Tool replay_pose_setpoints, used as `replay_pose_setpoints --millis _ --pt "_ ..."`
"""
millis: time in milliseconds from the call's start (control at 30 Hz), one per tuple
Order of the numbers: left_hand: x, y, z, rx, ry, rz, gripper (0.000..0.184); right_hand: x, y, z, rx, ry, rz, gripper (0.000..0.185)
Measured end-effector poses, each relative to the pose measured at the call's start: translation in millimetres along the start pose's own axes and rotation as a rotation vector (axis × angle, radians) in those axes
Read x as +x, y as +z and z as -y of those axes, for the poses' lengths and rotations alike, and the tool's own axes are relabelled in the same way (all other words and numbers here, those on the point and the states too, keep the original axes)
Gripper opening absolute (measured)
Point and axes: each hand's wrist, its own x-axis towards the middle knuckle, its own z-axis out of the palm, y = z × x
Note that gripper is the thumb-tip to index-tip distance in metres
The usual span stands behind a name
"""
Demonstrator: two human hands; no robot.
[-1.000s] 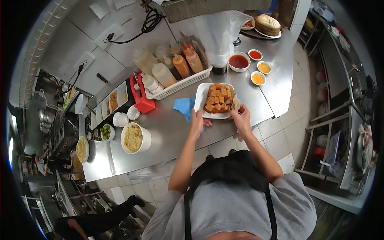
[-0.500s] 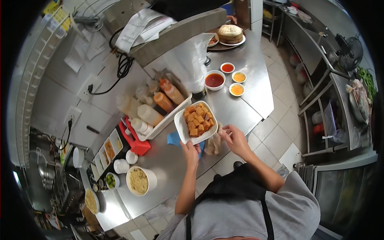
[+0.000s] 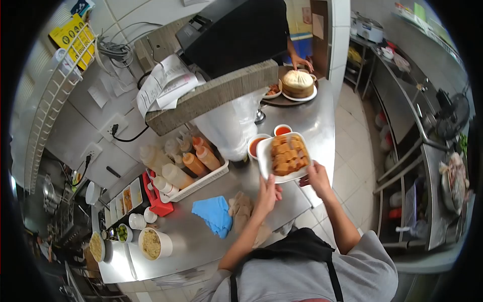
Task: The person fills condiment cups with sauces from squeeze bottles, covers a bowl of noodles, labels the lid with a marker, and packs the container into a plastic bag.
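Observation:
My left hand (image 3: 268, 195) grips the near left edge of a white square dish (image 3: 265, 160), thumb on the rim. My right hand (image 3: 318, 180) holds its near right corner. The dish carries golden-brown cubes of food (image 3: 288, 155), possibly fried tofu. It is held above the steel counter. Just beyond it are a bowl of dark red sauce (image 3: 254, 146), partly covered by the dish, and a small cup of orange-red sauce (image 3: 283, 130). A blue cloth (image 3: 214, 215) and a brown cloth (image 3: 241, 207) lie on the counter left of my forearm.
A white basket (image 3: 198, 182) holds several squeeze bottles. Near it are a red holder (image 3: 160, 205) and a tub of chopped food (image 3: 151, 244). At the far end, another person's hand (image 3: 301, 62) is by a large bun (image 3: 297, 80) on a steamer. A shelf (image 3: 216, 93) overhangs the counter.
Both hands have carried the dish forward and right, toward the sauces. My right hand now grips the rim. The cloths have come into fuller view, and a person's hand shows by the bun.

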Motion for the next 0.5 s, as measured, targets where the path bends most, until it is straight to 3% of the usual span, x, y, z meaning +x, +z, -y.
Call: replay_pose_setpoints --millis 67,167,300,400,500 --pt "11.0 17.3 -7.9 0.145 0.046 0.004 0.068 33.0 -34.5 8.9 -0.011 -0.038 -0.047 0.028" --pt "-8.1 14.7 -13.7 0.301 0.175 0.010 0.056 84.8 -82.3 0.5 -0.079 -0.060 -0.145 0.029" --pt "-60.5 0.3 5.5 0.614 0.056 -0.167 0.034 138.7 -114.8 -16.3 -0.081 -0.056 -0.247 0.028" --pt "-87.5 -23.0 51.2 0.647 0.043 -0.361 0.032 175.7 -125.7 -38.6 -0.029 -0.047 -0.304 0.026" --pt "-92.4 -40.3 51.7 0.712 0.110 -0.558 0.031 192.0 -125.1 -54.7 0.035 -0.012 -0.316 0.027"
